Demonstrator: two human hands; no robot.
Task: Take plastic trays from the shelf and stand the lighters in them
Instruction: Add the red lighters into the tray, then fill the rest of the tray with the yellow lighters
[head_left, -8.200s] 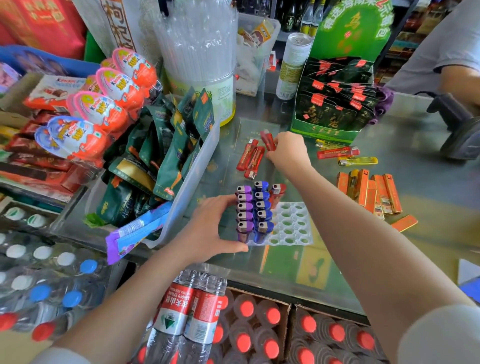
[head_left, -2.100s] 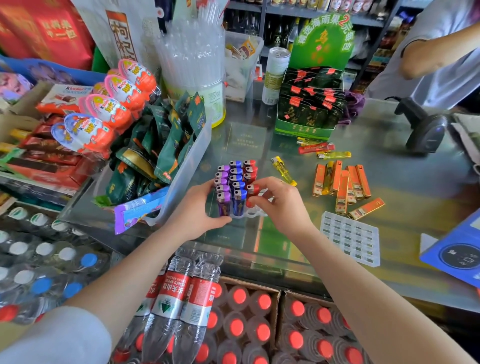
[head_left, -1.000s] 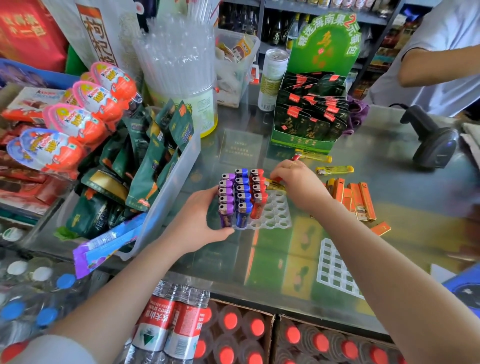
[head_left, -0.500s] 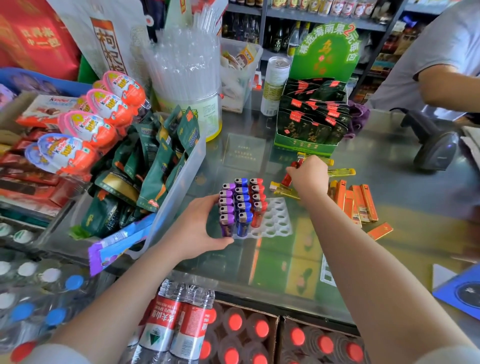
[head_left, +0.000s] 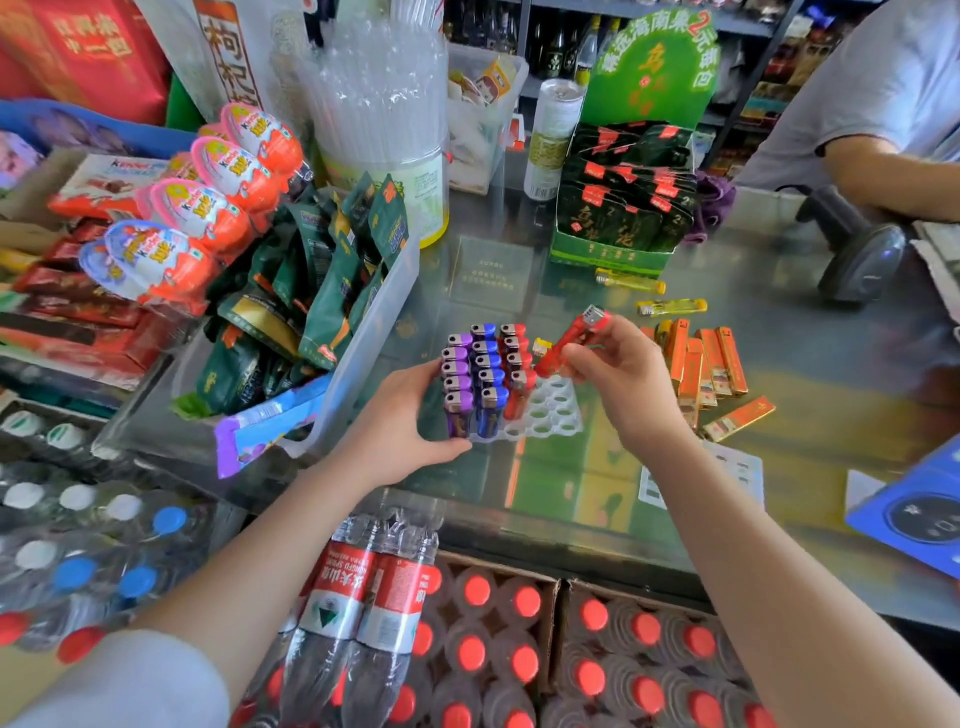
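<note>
Head view: orange lighters beside tray, right fingers around red lighter, left fingers against tray.

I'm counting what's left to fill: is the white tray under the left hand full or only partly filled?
Partly filled. The white tray has purple, blue and red lighters standing in its left columns; the right-side holes are bare.

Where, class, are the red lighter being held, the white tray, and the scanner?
red lighter (head_left: 569, 340), head view, on its red body above the right hand's fingers.
white tray (head_left: 553, 410), head view, on its unfilled holes.
scanner (head_left: 862, 257), head view, on its dark head.
</note>
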